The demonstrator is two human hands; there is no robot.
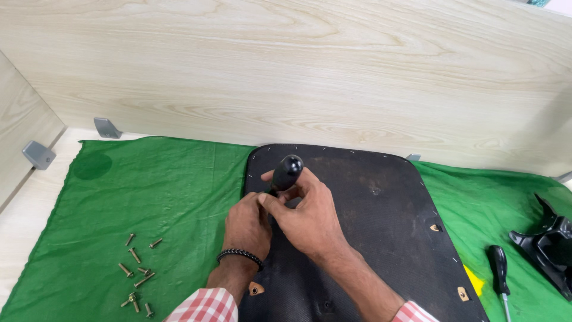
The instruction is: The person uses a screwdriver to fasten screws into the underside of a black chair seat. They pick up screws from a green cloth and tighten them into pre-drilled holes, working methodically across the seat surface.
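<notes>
1 head-worn view looks steeply down and forward from close above the hands (286,217). It faces the wooden back wall (310,65) and takes in the green cloth (149,191) from its left edge almost to its right; the near edge is cut off.

The screwdriver (286,172) at the centre of the frame shows only its black handle; its shaft and tip are hidden behind the left hand (247,223) and right hand (307,214). What the fingers pinch between them cannot be told. The black board (381,226) runs off the bottom edge. A black plastic part (551,247) is cut off at the right edge. The second screwdriver (499,271) loses its tip at the bottom edge. The heads of the screws (138,274) at lower left are too small to tell.
</notes>
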